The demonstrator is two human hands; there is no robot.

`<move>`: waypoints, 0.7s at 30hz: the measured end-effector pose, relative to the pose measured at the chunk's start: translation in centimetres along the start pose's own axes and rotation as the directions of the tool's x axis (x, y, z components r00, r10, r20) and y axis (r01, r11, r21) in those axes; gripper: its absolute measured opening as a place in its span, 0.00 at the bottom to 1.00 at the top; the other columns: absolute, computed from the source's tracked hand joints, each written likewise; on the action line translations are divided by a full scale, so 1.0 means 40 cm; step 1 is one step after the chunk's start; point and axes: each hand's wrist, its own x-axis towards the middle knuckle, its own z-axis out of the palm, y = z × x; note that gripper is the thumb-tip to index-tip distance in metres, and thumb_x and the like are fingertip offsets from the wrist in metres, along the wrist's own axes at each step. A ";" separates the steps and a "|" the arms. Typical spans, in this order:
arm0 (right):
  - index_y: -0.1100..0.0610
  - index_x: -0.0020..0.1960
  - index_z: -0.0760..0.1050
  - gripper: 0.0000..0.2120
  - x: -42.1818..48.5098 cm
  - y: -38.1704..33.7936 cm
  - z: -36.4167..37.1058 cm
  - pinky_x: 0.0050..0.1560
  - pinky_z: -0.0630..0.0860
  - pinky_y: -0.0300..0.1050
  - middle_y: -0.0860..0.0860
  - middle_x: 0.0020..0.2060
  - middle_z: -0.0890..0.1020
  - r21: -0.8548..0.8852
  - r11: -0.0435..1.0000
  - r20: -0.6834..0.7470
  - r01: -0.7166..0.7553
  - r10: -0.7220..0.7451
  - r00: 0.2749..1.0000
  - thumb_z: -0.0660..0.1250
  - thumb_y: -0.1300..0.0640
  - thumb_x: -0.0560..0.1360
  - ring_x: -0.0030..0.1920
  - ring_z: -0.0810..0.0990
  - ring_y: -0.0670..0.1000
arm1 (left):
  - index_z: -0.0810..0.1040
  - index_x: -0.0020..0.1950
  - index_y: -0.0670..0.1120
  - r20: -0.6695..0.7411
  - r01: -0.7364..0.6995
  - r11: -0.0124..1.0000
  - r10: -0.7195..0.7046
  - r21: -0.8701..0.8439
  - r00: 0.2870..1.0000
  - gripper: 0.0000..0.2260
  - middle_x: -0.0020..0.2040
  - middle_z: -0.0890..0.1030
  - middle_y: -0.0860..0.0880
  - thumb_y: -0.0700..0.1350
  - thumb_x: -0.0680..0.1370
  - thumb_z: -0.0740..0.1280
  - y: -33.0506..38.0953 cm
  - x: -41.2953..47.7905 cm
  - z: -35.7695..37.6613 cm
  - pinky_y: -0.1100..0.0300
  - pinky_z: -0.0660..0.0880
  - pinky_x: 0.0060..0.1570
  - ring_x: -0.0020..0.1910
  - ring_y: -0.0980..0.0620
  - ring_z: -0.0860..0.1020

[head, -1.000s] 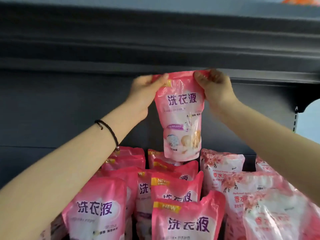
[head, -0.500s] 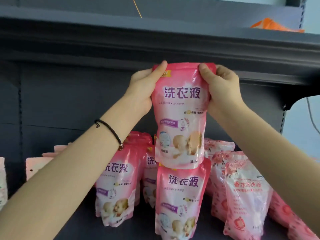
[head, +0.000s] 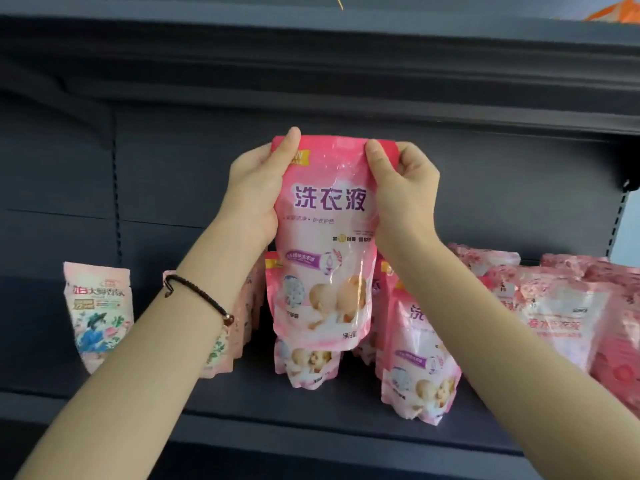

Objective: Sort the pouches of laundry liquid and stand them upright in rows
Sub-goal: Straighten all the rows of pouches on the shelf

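left hand (head: 256, 188): pinching the top left corner of the held pouch (head: 325, 258), thumb across the front, fingers tucked behind where I can't see them. black cord bracelet (head: 201, 299) on that wrist.
right hand (head: 405, 195): same deal on the top right corner, thumb in front, the rest behind. so both hands are busy with this one pouch.
held pouch: pink, purple lettering, hanging upright by its sealed top edge with the label facing out, up in the air in front of the shelf's back panel. gripping it by the top makes sense imo: the liquid sags down and fattens the base so it can stand.
pouch below (head: 306, 367): same pink design, upright on the shelf (head: 242, 403), right under the held one. their edges overlap from where I'm standing, can't tell if they touch.
front pouch (head: 419, 375): another of the same design, standing nearer the shelf edge, partly behind the right arm.
floral pouches (head: 561, 320): a paler pink bunch off to the right, a different kind, crowded together rather than in neat lines. looks like they're being kept apart on purpose.
illustrated pouch (head: 98, 317): far left, upright, green and blue picture, a few more pale ones behind the left arm.
upper shelf (head: 311, 64): hangs over everything, probably why the pouch comes in from the front.
my guess: it goes down base first among the matching pink ones.
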 end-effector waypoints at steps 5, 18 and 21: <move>0.52 0.38 0.75 0.09 -0.106 0.128 0.038 0.47 0.79 0.58 0.51 0.36 0.80 -0.030 1.000 -0.049 -0.007 0.006 0.999 0.67 0.54 0.76 0.39 0.78 0.50 | 0.78 0.40 0.46 -0.008 0.034 0.997 -0.034 0.063 0.999 0.12 0.36 0.82 0.50 0.54 0.75 0.70 -0.117 -0.033 -0.111 0.55 0.80 0.42 0.38 0.52 0.82; 0.56 0.40 0.76 0.07 -0.203 0.343 0.002 0.37 0.71 0.33 0.47 0.33 0.76 -0.126 0.992 -0.251 0.027 -0.058 0.966 0.67 0.57 0.77 0.35 0.72 0.41 | 0.72 0.67 0.53 0.096 -0.149 0.938 0.125 0.312 0.988 0.26 0.59 0.78 0.56 0.60 0.72 0.70 -0.332 -0.131 -0.189 0.61 0.74 0.57 0.58 0.59 0.77; 0.56 0.40 0.76 0.08 -0.207 0.351 0.000 0.36 0.70 0.30 0.46 0.33 0.76 -0.123 0.991 -0.284 0.056 -0.089 0.955 0.67 0.56 0.77 0.33 0.71 0.40 | 0.59 0.72 0.64 0.251 -0.317 0.840 0.224 0.441 0.942 0.37 0.71 0.63 0.59 0.61 0.68 0.74 -0.404 -0.248 -0.240 0.70 0.66 0.63 0.70 0.59 0.65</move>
